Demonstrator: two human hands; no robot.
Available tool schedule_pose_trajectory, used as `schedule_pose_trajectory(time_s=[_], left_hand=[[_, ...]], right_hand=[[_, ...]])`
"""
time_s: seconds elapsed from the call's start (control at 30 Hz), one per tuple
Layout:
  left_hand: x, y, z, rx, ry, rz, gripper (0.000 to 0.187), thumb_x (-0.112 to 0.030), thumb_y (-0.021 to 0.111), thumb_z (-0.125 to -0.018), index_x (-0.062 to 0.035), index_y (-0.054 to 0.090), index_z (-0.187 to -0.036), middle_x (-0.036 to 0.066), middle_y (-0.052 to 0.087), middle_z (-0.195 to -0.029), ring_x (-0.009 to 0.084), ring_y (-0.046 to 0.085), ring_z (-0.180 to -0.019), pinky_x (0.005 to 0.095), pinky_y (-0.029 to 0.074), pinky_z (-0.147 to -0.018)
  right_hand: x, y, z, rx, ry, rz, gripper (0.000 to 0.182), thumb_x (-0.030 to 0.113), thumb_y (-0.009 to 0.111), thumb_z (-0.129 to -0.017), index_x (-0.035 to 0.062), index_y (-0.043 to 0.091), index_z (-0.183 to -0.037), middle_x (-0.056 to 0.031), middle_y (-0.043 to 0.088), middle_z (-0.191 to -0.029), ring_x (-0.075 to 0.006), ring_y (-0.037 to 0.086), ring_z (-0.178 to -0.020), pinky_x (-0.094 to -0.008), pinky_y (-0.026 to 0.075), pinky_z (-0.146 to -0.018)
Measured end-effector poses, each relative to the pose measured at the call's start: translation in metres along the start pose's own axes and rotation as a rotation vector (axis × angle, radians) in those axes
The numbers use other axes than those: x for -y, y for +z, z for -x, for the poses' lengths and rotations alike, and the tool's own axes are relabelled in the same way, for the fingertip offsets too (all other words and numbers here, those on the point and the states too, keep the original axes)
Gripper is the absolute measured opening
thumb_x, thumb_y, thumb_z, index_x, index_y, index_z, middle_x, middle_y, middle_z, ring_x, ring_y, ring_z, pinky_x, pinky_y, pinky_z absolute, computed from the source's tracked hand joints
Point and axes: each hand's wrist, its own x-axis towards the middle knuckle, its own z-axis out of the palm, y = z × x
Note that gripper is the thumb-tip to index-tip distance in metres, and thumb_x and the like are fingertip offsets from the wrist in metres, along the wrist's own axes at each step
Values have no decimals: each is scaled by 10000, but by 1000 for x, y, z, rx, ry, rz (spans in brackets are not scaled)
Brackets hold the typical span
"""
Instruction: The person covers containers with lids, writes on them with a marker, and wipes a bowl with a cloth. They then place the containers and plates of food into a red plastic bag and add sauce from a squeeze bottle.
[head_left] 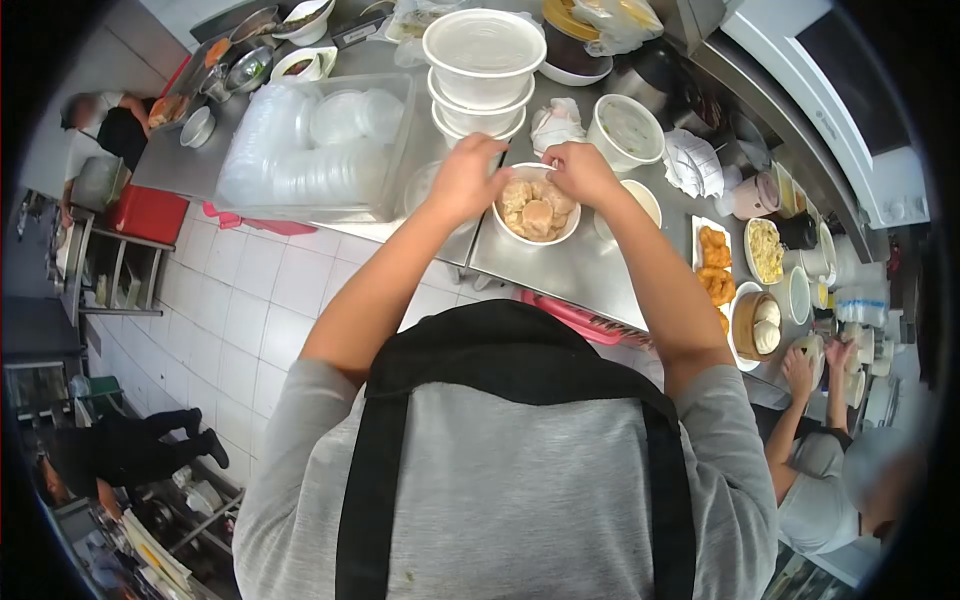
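Observation:
A white bowl (538, 238) of pale dumplings (537, 212) stands on the steel counter in front of me. My left hand (470, 178) is at the bowl's left rim, its fingers apart and nothing seen in them. At the upper right rim is my right hand (582, 172), its fingers pressed together; what they hold, if anything, is too small to tell. Behind the bowl rises a stack of white lidded tubs (484, 75). A crumpled white cloth (558, 122) lies just behind my right hand, beside another lidded tub (626, 130).
To the left stands a clear bin (392, 150) of plastic lids. Fried food on a white tray (698, 240) and a bamboo steamer (745, 325) of buns are at right. Near them a co-worker's hands (800, 370) work; two other people are at left.

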Motion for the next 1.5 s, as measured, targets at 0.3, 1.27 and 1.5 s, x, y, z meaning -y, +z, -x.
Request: schedule_pose_trajectory(time_s=[0.3, 1.27, 1.5], left_hand=[[2, 39, -32, 290, -8, -74, 121, -42, 619, -662, -82, 593, -774, 82, 605, -843, 305, 590, -796, 396, 465, -670], [-4, 46, -43, 531, 79, -294, 158, -110, 641, -650, -52, 614, -794, 106, 620, -841, 304, 611, -799, 405, 495, -684], [4, 33, -43, 492, 82, -212, 120, -63, 628, -649, -62, 602, -766, 105, 617, -819, 303, 611, -795, 389, 489, -680]], right_hand=[[11, 14, 19, -262, -130, -106, 167, 37, 582, -711, 74, 647, -860, -134, 565, -807, -334, 578, -761, -422, 472, -685], [24, 31, 28, -312, -17, 69, 83, 34, 546, -761, 9, 586, -829, -169, 584, -852, -358, 591, -736, -439, 492, -644], [14, 14, 32, -212, 8, -91, 179, 62, 564, -738, 45, 660, -887, -158, 609, -856, -349, 608, -784, -439, 495, -698]])
